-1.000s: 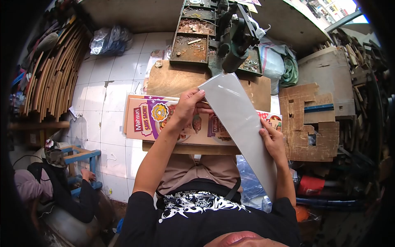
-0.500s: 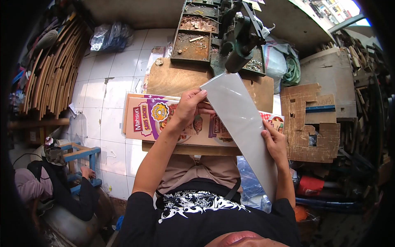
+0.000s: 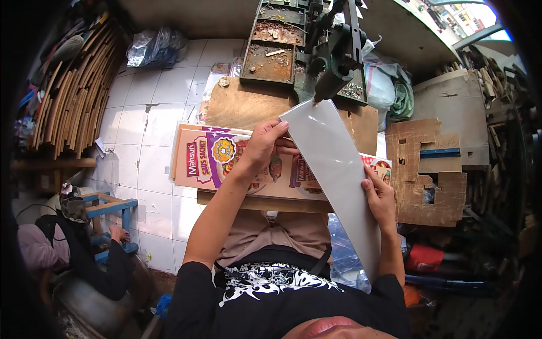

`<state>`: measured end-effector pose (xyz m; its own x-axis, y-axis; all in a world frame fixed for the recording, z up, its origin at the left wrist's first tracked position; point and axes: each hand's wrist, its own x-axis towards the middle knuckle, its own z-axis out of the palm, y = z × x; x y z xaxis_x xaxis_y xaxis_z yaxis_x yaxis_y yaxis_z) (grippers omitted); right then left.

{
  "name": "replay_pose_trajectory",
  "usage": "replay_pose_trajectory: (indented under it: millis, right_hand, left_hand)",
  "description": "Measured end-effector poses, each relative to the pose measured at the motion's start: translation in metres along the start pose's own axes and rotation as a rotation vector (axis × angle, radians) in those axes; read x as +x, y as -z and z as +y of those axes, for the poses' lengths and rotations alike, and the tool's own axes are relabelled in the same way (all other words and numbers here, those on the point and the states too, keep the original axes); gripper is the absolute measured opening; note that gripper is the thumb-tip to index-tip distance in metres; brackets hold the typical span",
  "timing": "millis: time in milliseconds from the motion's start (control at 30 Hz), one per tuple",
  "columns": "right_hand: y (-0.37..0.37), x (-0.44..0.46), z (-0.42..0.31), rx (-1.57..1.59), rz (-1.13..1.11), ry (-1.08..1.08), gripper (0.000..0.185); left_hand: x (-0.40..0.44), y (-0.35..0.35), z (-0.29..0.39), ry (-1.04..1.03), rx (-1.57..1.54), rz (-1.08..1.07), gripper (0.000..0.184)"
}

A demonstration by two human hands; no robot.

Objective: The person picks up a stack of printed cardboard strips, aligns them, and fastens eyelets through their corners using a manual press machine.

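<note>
Head view: grey sheet [image 3: 334, 161] runs slantwise from upper centre down to lower right of centre, top end at the foot of the press [image 3: 334, 82]. Can't tell if the press nose touches it. Left hand [image 3: 266, 146] at centre, closed in a pinch on the sheet's left edge near the top: thumb on the edge, fingers tucked behind. Right hand [image 3: 380, 199], right of centre, closed on the right edge: thumb lapped over the face, fingers curled alongside, fingertips partly hidden.

Sheet crosses over the cards [image 3: 197, 158]; a printed corner shows past its right edge. Bottom end comes down between the shirt [image 3: 276, 291] and the right forearm, so little room there. Wood board [image 3: 248, 101] shows both sides of the sheet's top end. Parts tray [image 3: 268, 62], upper centre, sits just left of the press. Cardboard [image 3: 423, 198] close by the right hand, right of frame. More room at left: floor tiles [image 3: 155, 164] between cards and wood strips [image 3: 73, 107]. Another person's hand [image 3: 118, 233], lower left by the blue stool [image 3: 125, 217], well apart.
</note>
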<state>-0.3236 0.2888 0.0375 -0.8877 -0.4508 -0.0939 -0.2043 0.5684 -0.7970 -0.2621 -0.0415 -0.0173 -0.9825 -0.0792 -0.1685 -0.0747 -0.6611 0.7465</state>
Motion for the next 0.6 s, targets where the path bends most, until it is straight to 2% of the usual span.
replay_pose_trajectory:
  millis: [167, 300, 367, 400, 433, 500, 600]
  right_hand:
    - [-0.001, -0.007, 0.003, -0.057, 0.035, 0.110, 0.042]
    - [-0.004, -0.024, 0.004, -0.105, 0.044, 0.032, 0.036]
    - [-0.007, -0.032, 0.018, 0.316, -0.126, -0.089, 0.032]
    - [0.001, -0.030, 0.022, 0.194, -0.187, -0.087, 0.022]
    - [0.008, -0.023, 0.017, 0.199, -0.176, -0.085, 0.022]
    - [0.023, 0.001, -0.001, -0.159, -0.285, 0.135, 0.016]
    - [0.021, 0.055, 0.000, -0.013, -0.106, 0.125, 0.014]
  left_hand:
    - [0.002, 0.002, -0.001, 0.004, 0.029, 0.016, 0.034]
    - [-0.013, -0.014, 0.004, -0.007, 0.068, 0.083, 0.030]
    - [-0.032, -0.024, 0.011, 0.023, 0.118, 0.136, 0.028]
    - [-0.042, -0.026, 0.011, 0.034, 0.120, 0.159, 0.027]
    - [-0.047, -0.026, 0.009, 0.034, 0.128, 0.151, 0.027]
    - [-0.057, -0.024, 0.004, -0.014, 0.190, 0.168, 0.027]
    - [-0.060, -0.010, -0.008, -0.003, 0.203, 0.180, 0.027]
